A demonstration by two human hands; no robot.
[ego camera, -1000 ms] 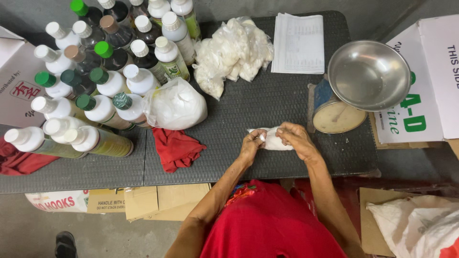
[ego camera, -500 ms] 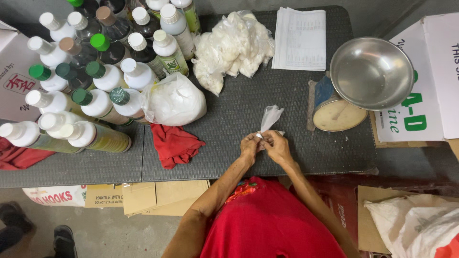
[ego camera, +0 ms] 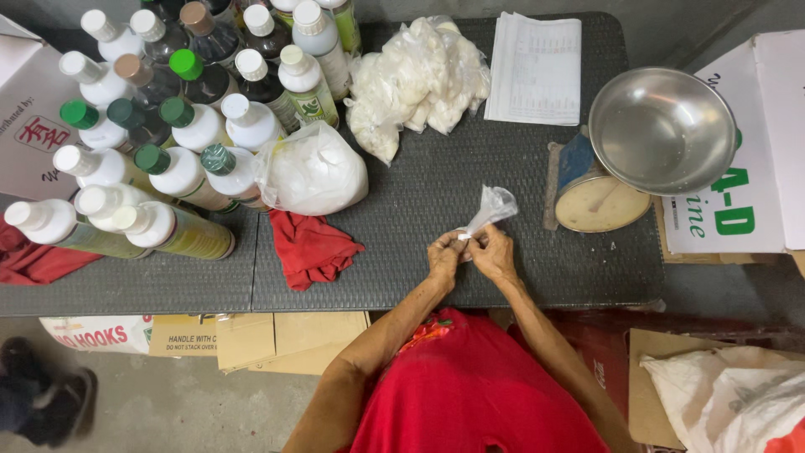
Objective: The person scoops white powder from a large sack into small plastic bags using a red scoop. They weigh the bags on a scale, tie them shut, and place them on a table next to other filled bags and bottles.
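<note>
Both my hands meet near the front edge of the dark table (ego camera: 419, 277). My left hand (ego camera: 445, 256) and my right hand (ego camera: 493, 253) pinch the neck of a small clear plastic bag (ego camera: 491, 207), whose loose top stands up and away from my fingers. The bag's filled bottom is hidden between my hands. A pile of small filled white bags (ego camera: 418, 80) lies at the back middle. A larger tied bag of white powder (ego camera: 312, 172) rests left of my hands.
Several capped bottles (ego camera: 168, 126) crowd the table's left. A red cloth (ego camera: 309, 246) lies beside them. A steel bowl (ego camera: 661, 130) sits on a scale (ego camera: 599, 197) at right. Papers (ego camera: 537, 67) lie at the back. Cardboard boxes (ego camera: 738, 151) stand around.
My hands have drawn together and gathered the small bag, which lay flat before; its top now sticks upward. The view has drifted slightly.
</note>
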